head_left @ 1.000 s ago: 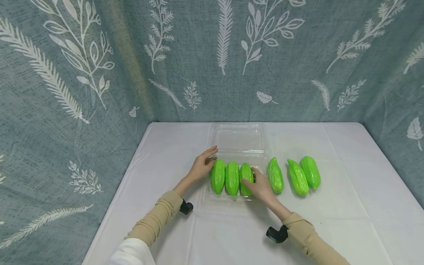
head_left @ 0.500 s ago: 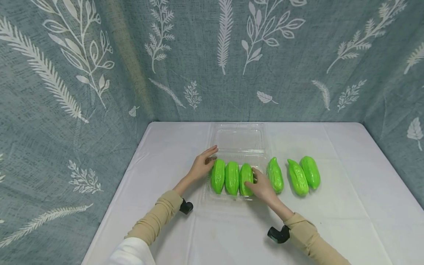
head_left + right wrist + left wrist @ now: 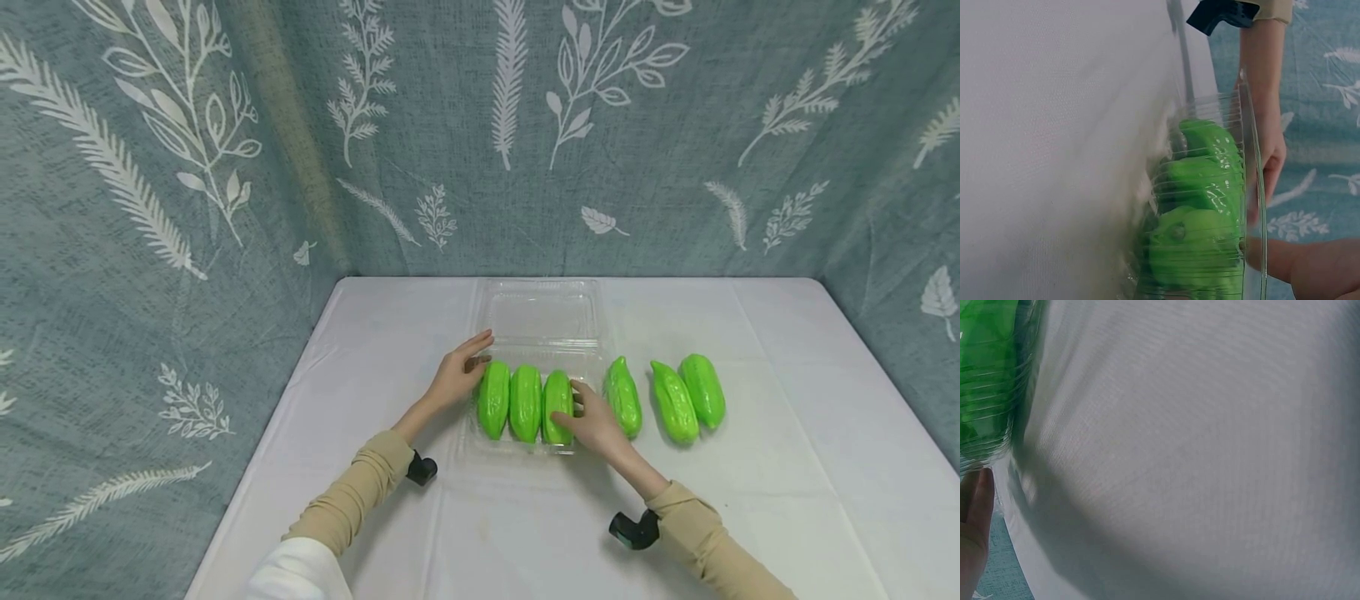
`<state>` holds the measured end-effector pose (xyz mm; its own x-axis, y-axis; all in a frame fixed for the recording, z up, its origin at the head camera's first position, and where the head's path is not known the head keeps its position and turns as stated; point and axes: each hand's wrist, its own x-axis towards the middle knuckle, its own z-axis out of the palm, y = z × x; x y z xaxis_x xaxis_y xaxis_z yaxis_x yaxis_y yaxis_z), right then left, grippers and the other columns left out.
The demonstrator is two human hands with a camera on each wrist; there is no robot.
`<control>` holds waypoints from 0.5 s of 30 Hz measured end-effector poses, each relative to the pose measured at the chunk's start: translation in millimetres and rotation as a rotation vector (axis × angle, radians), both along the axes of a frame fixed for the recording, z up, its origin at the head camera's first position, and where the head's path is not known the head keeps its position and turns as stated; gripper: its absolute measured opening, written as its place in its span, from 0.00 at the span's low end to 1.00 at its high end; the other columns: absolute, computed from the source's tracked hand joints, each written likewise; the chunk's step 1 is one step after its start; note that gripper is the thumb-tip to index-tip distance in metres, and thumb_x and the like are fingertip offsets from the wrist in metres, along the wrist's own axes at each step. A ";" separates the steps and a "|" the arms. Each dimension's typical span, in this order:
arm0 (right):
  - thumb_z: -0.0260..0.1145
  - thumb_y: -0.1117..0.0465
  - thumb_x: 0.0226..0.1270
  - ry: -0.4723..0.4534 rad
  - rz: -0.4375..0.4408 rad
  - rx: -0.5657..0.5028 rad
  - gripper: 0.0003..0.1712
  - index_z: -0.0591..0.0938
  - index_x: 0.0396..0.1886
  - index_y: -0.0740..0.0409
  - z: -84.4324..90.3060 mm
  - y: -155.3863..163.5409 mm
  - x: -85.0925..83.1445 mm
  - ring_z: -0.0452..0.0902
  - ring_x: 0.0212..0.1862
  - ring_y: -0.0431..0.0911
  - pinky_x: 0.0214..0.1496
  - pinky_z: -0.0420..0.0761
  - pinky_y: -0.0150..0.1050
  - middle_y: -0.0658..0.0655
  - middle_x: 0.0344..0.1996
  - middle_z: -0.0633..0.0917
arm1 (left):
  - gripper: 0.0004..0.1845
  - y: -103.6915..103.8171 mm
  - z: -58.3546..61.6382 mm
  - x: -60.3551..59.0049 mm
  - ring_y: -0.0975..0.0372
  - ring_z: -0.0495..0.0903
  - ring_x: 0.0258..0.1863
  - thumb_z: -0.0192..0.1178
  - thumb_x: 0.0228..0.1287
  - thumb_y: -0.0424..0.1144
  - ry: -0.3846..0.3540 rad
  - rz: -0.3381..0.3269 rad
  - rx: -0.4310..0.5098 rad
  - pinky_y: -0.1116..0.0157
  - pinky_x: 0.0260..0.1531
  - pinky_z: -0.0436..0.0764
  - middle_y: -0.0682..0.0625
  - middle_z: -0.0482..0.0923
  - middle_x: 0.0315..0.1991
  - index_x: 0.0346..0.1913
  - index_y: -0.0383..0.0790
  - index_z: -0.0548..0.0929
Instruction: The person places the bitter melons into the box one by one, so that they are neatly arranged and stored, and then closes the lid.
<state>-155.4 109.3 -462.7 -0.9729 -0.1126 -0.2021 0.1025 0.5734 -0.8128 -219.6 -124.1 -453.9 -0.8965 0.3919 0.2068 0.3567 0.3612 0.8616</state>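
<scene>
Three long, glossy green vegetable-like pieces lie side by side in a clear plastic clamshell box (image 3: 525, 450), its lid (image 3: 540, 312) folded back away from me. In the head view my right hand (image 3: 596, 421) has its thumb on the rightmost boxed green piece (image 3: 557, 400) and bent fingers along its right side. The right wrist view shows that thumb (image 3: 1266, 257) against the piece over the box rim. My left hand (image 3: 453, 375) rests at the box's left edge beside the leftmost piece (image 3: 493, 400), fingers extended. Only part of the left hand (image 3: 972, 537) appears in the left wrist view.
Right of the box lie three more green pieces: one near the box (image 3: 623, 398), then a touching pair, the nearer (image 3: 675, 404) and the farther (image 3: 703, 390). A white cloth (image 3: 510, 525) covers the table. Patterned blue-green curtains (image 3: 450, 125) enclose the back and sides.
My right thumb has drawn back slightly to the right across the rightmost boxed piece, and the right wrist has shifted a little right. The left hand and the other pieces have not visibly moved.
</scene>
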 end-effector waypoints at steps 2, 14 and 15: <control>0.63 0.60 0.64 0.003 0.004 0.006 0.40 0.57 0.69 0.74 0.6 0.4 0.2 0.68 0.61 0.69 0.59 0.79 0.56 0.78 0.62 0.67 | 0.24 -0.2 -0.6 0.0 0.37 0.74 0.56 0.46 0.63 0.18 0.000 -0.004 0.002 0.50 0.61 0.75 0.29 0.57 0.69 0.63 0.19 0.65; 0.63 0.59 0.64 0.032 0.003 0.064 0.40 0.58 0.69 0.73 3.1 1.7 1.8 0.70 0.60 0.69 0.59 0.78 0.55 0.77 0.65 0.65 | 0.24 0.1 -2.6 -1.2 0.38 0.75 0.56 0.47 0.63 0.18 0.004 0.004 -0.012 0.51 0.60 0.76 0.30 0.58 0.69 0.63 0.18 0.65; 0.63 0.59 0.64 0.039 0.004 0.074 0.40 0.58 0.69 0.73 3.6 1.7 2.1 0.70 0.61 0.68 0.60 0.78 0.56 0.76 0.65 0.65 | 0.24 -0.1 -2.7 -1.3 0.38 0.74 0.56 0.47 0.63 0.18 0.004 0.004 -0.010 0.51 0.60 0.76 0.30 0.58 0.69 0.63 0.18 0.65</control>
